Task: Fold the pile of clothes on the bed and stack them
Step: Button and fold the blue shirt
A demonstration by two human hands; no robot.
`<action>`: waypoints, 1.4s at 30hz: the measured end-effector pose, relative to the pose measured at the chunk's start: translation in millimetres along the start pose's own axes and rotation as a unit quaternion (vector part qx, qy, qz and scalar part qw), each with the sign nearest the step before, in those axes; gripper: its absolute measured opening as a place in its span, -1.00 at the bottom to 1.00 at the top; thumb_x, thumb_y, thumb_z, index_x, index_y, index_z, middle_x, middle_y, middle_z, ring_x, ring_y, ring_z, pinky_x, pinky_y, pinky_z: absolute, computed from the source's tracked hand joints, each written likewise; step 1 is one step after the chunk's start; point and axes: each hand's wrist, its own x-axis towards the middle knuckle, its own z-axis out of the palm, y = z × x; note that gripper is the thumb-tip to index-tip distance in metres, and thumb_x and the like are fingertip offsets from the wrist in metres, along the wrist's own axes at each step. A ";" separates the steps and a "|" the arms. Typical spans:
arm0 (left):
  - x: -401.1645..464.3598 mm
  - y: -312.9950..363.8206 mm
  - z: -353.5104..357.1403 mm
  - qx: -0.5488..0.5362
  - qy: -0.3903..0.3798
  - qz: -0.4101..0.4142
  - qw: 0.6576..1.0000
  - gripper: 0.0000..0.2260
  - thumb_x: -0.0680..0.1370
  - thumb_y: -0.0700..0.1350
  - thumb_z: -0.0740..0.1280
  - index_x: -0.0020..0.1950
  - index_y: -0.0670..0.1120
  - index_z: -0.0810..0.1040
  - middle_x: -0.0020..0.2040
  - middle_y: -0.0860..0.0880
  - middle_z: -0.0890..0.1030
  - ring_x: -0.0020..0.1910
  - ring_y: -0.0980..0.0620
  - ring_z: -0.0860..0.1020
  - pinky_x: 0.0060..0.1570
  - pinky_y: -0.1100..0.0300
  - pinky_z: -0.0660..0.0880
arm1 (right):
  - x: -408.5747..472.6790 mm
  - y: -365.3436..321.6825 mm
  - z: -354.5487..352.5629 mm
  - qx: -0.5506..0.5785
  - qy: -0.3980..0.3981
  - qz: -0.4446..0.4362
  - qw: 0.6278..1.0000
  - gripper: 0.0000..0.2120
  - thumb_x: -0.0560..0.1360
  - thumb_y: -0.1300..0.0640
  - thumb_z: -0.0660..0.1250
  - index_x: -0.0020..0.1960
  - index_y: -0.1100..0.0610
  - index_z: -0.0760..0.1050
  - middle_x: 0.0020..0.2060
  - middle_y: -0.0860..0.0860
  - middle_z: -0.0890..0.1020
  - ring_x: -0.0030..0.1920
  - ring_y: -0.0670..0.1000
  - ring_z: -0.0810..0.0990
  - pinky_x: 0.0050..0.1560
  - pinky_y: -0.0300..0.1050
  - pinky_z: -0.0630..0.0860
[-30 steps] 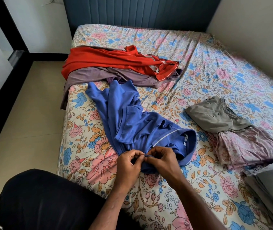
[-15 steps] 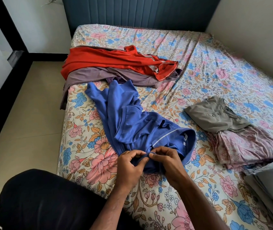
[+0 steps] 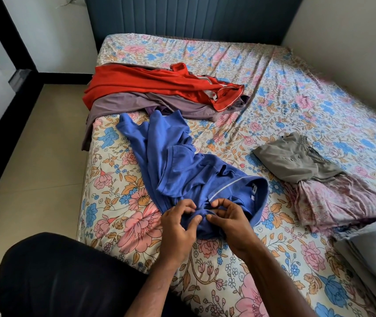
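Both hands, left hand (image 3: 177,227) & right hand (image 3: 232,223), pinch the near hem of the crumpled blue cotton shirt (image 3: 177,170), near-centre on the floral-sheeted bed (image 3: 296,92). Folded grey top (image 3: 296,159) over pink floral garment (image 3: 335,200) stacked at right; red shirt (image 3: 159,84) & mauve garment (image 3: 150,105) left unfolded, far left.

On the bed (image 3: 205,53), the crumpled shirt (image 3: 177,170) lies near the left edge under both hands (left hand (image 3: 177,227) beside right hand (image 3: 230,223)), with two unfolded garments (image 3: 159,92) overlapping at the far left and the folded stack (image 3: 319,179) to the right.
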 end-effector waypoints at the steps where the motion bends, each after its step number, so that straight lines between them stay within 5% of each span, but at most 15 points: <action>1: -1.7 -0.6 2.6 0.046 0.012 0.043 0.998 -0.91 0.54 -0.05 0.40 0.00 0.08 0.54 -0.09 0.17 0.55 -0.08 0.09 0.58 -0.03 -0.08 0.56 | -0.3 -0.1 0.6 -0.007 0.000 -0.003 1.000 -0.73 0.51 0.51 0.34 0.13 0.25 0.44 -0.10 0.33 0.60 -0.15 0.20 0.67 -0.16 -0.02 0.67; 4: -4.6 -7.2 8.8 0.136 0.042 0.106 0.984 -0.91 0.57 0.01 0.35 0.00 0.07 0.63 -0.01 0.17 0.54 -0.02 0.12 0.54 0.06 -0.03 0.44 | -0.3 0.7 1.5 -0.033 0.006 -0.021 0.999 -0.72 0.51 0.53 0.34 0.07 0.23 0.42 -0.18 0.28 0.58 -0.20 0.17 0.65 -0.25 -0.09 0.65; 10: -5.4 -4.1 5.9 0.155 0.047 0.108 0.981 -0.85 0.55 0.01 0.35 0.01 0.04 0.70 -0.03 0.19 0.67 -0.03 0.21 0.57 0.09 -0.08 0.45 | 4.9 5.8 1.5 -0.048 0.028 -0.051 0.997 -0.61 0.44 0.59 0.33 -0.04 0.14 0.34 -0.31 0.19 0.49 -0.28 0.12 0.49 -0.34 -0.11 0.52; 16: -1.2 -7.8 2.3 0.047 0.032 -0.037 0.998 -0.83 0.49 0.14 0.37 -0.06 0.12 0.69 -0.17 0.27 0.67 -0.11 0.17 0.63 0.02 -0.13 0.56 | -1.5 13.0 4.6 -0.112 0.039 -0.102 0.988 -0.68 0.43 0.52 0.40 -0.07 0.19 0.37 -0.21 0.22 0.58 -0.21 0.21 0.53 -0.23 0.04 0.55; 19: 1.3 -5.8 0.3 0.005 -0.006 -0.079 0.997 -0.96 0.51 0.01 0.43 -0.14 0.13 0.64 -0.21 0.21 0.66 -0.16 0.14 0.63 -0.08 -0.08 0.62 | -7.8 11.2 5.2 -0.183 0.061 -0.142 0.971 -0.67 0.40 0.44 0.52 -0.04 0.22 0.41 -0.13 0.17 0.67 -0.21 0.27 0.64 -0.17 0.13 0.63; 22: 1.9 -8.0 -3.0 0.022 -0.033 -0.086 0.995 -0.92 0.52 0.08 0.39 -0.14 0.12 0.60 -0.24 0.17 0.63 -0.16 0.07 0.61 -0.06 -0.12 0.58 | -11.0 -0.4 0.8 -0.332 0.085 -0.198 0.918 -0.67 0.39 0.43 0.50 -0.06 0.10 0.46 -0.20 0.09 0.65 -0.31 0.17 0.67 -0.34 0.04 0.58; 24: 1.9 -8.3 -3.4 0.053 -0.049 -0.085 0.994 -0.90 0.51 0.16 0.33 -0.11 0.17 0.55 -0.21 0.23 0.60 -0.08 0.02 0.58 0.03 -0.16 0.54 | -9.2 -13.8 -9.3 -0.485 0.071 -0.220 0.843 -0.65 0.39 0.39 0.40 -0.08 -0.02 0.40 -0.32 0.02 0.61 -0.36 0.08 0.60 -0.35 0.12 0.55; 27: 0.1 -5.4 0.2 0.112 -0.060 -0.040 0.991 -0.86 0.57 -0.05 0.38 0.01 0.21 0.51 -0.21 0.28 0.55 -0.04 0.22 0.52 0.29 0.01 0.30 | -9.0 -36.7 -25.3 -0.645 0.053 -0.203 0.735 -0.72 0.35 0.25 0.35 -0.12 -0.05 0.33 -0.28 -0.08 0.58 -0.26 -0.03 0.54 -0.24 0.09 0.54; 28: -1.6 -3.5 0.2 0.138 -0.061 -0.020 0.988 -0.81 0.60 -0.10 0.35 0.09 0.22 0.52 -0.18 0.29 0.53 -0.04 0.26 0.49 0.29 0.08 0.21 | -8.7 -42.6 -28.3 -0.654 0.048 -0.216 0.723 -0.77 0.38 0.20 0.36 -0.14 -0.05 0.35 -0.26 -0.10 0.58 -0.23 -0.06 0.53 -0.20 0.05 0.54; 30: -2.9 -1.2 -0.1 0.183 -0.069 0.001 0.981 -0.73 0.62 -0.12 0.24 0.21 0.23 0.53 -0.14 0.24 0.49 -0.02 0.20 0.46 0.27 0.09 0.16 | -6.4 -51.1 -27.9 -0.597 0.035 -0.264 0.757 -0.89 0.50 0.14 0.39 -0.11 -0.05 0.51 -0.15 -0.15 0.64 -0.10 -0.12 0.58 -0.08 -0.06 0.55; 32: -3.0 -2.6 1.7 0.199 -0.076 0.004 0.977 -0.67 0.60 -0.10 0.18 0.24 0.24 0.54 -0.11 0.21 0.44 0.00 0.17 0.46 0.25 0.07 0.17 | 1.6 -56.0 -24.5 -0.570 0.005 -0.265 0.777 -0.85 0.58 0.16 0.37 0.10 -0.02 0.62 0.15 -0.16 0.66 0.18 -0.13 0.57 0.13 -0.06 0.55; 35: 0.4 4.8 4.8 0.226 -0.099 -0.004 0.969 -0.63 0.55 0.00 0.17 0.31 0.25 0.52 0.05 0.17 0.42 0.17 0.15 0.42 0.29 0.06 0.12 | 17.9 -55.9 -21.4 -0.708 -0.063 -0.171 0.683 -0.47 0.56 0.18 0.35 0.45 -0.21 0.40 0.44 -0.20 0.44 0.47 -0.09 0.33 0.41 0.16 0.29; 37: 3.6 9.6 6.0 0.263 -0.120 -0.001 0.957 -0.61 0.52 0.21 0.17 0.33 0.26 0.49 0.11 0.15 0.40 0.21 0.14 0.39 0.27 0.03 0.11 | 22.3 -56.0 -22.2 -0.742 -0.058 -0.161 0.648 -0.47 0.54 0.14 0.39 0.44 -0.20 0.41 0.31 -0.21 0.50 0.40 -0.08 0.33 0.37 0.18 0.18; 39: 6.6 15.5 9.1 0.303 -0.121 0.027 0.945 -0.61 0.45 0.32 0.31 0.23 0.25 0.54 0.08 0.13 0.41 0.14 0.12 0.39 0.20 -0.04 0.17 | 19.5 -58.7 -29.2 -0.727 -0.042 -0.217 0.651 -0.68 0.50 0.09 0.39 0.21 -0.19 0.58 0.08 -0.26 0.56 0.22 -0.09 0.40 0.28 0.15 0.21; 42: 6.5 20.6 17.7 0.333 -0.097 0.061 0.936 -0.74 0.37 0.13 0.55 0.01 0.19 0.63 0.04 0.11 0.41 0.08 0.05 0.44 0.12 -0.15 0.33 | 10.5 -63.4 -53.5 -0.711 -0.017 -0.277 0.646 -0.84 0.39 0.12 0.38 -0.12 -0.13 0.64 -0.12 -0.31 0.50 0.06 -0.11 0.43 0.11 0.07 0.21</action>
